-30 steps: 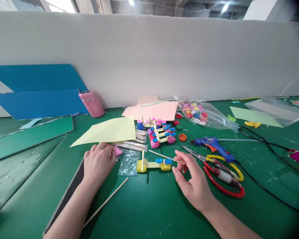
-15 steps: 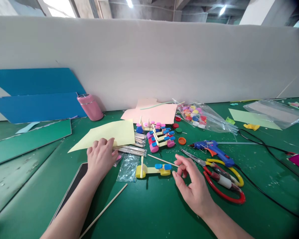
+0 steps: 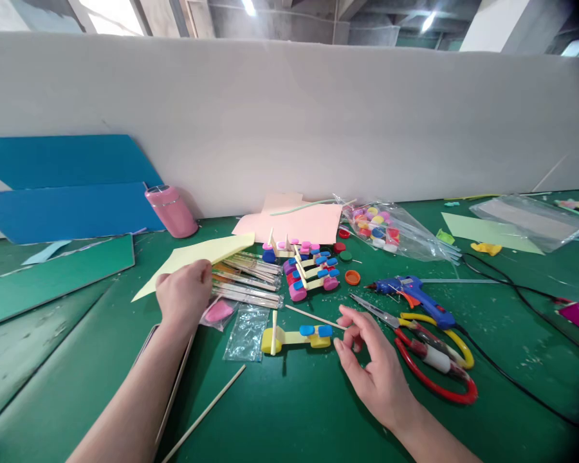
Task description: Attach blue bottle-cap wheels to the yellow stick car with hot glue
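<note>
My left hand (image 3: 186, 289) is closed at the near edge of a sheet of yellow paper (image 3: 193, 252), which tilts up off the table. Bundles of wrapped sticks (image 3: 248, 283) lie uncovered beside it, with a small bag holding a pink piece (image 3: 219, 311). My right hand (image 3: 374, 366) hovers open with fingers loosely curled and thumb apart. A thin wooden stick (image 3: 313, 316) lies with one end by its fingertips. Left of that hand sits a yellow model car (image 3: 296, 337) with blue pieces and an upright stick. Several similar small models (image 3: 311, 273) stand behind it.
Scissors (image 3: 415, 341) with red and yellow handles and a blue glue gun (image 3: 415, 296) lie at right, with black cords. Behind are a bag of coloured caps (image 3: 379, 225) and pink paper (image 3: 289, 222). A pink cup (image 3: 172, 212) and another stick (image 3: 205, 411) are left.
My left hand has closed on the yellow paper and drawn its near edge up and leftward, exposing more wrapped sticks and the pink piece. My right hand has barely moved.
</note>
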The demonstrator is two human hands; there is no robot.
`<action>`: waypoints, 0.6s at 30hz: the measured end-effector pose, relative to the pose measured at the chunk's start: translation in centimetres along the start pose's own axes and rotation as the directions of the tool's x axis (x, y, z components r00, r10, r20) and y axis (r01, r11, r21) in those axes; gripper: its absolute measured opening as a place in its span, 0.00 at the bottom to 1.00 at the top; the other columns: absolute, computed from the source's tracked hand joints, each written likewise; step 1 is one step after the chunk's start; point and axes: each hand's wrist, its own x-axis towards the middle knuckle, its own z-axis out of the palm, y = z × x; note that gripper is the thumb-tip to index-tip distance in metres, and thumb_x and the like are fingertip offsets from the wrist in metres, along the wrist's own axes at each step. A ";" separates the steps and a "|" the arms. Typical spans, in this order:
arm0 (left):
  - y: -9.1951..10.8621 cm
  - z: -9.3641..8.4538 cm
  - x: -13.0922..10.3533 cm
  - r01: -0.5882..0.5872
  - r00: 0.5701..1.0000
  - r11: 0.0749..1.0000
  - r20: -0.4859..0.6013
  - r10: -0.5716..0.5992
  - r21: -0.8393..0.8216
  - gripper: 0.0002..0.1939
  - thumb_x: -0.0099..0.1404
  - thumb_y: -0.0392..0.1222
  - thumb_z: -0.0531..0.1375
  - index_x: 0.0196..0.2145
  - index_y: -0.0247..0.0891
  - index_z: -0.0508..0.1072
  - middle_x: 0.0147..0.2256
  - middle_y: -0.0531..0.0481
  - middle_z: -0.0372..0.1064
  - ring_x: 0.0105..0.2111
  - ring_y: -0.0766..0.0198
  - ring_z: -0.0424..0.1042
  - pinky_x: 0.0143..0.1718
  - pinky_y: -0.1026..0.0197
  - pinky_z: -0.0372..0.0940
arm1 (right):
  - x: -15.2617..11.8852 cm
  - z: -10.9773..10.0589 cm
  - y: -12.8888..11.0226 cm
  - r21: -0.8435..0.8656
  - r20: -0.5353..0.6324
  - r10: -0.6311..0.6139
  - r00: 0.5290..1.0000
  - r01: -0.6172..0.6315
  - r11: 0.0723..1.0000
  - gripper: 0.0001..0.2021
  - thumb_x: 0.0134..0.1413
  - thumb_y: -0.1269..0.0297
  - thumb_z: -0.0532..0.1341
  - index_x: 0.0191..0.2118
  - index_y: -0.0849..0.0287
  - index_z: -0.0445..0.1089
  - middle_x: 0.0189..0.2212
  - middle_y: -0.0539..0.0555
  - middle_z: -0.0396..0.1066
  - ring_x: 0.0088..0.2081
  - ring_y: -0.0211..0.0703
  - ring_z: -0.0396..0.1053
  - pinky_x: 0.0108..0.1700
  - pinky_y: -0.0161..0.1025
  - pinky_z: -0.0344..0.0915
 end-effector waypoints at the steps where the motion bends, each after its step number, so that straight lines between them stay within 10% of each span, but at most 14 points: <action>1: -0.3 0.0 0.5 0.051 0.998 0.998 -0.024 -0.052 -0.037 0.15 0.61 0.43 0.49 0.34 0.37 0.74 0.24 0.47 0.71 0.29 0.55 0.70 0.33 0.55 0.59 | 0.0 0.0 0.0 -0.001 0.002 0.004 1.000 -0.004 1.000 0.19 0.56 0.71 0.53 0.54 0.55 0.54 0.39 0.54 0.61 0.30 0.36 0.63 0.34 0.37 0.65; 8: -1.9 0.8 2.9 0.177 0.983 0.935 0.011 -0.183 -0.307 0.15 0.63 0.44 0.54 0.44 0.34 0.67 0.41 0.48 0.68 0.35 0.61 0.70 0.35 0.55 0.67 | 0.0 0.0 0.1 -0.016 -0.007 0.011 1.000 -0.011 1.000 0.19 0.56 0.71 0.53 0.53 0.54 0.54 0.39 0.54 0.61 0.30 0.36 0.63 0.33 0.36 0.65; 18: -0.6 2.5 2.9 0.013 0.979 0.982 0.203 0.026 -0.187 0.31 0.56 0.47 0.55 0.55 0.31 0.55 0.44 0.37 0.70 0.42 0.46 0.69 0.41 0.49 0.60 | 0.1 0.0 0.1 -0.014 -0.006 0.002 1.000 -0.002 1.000 0.20 0.56 0.71 0.53 0.54 0.55 0.54 0.39 0.54 0.61 0.29 0.35 0.64 0.35 0.36 0.66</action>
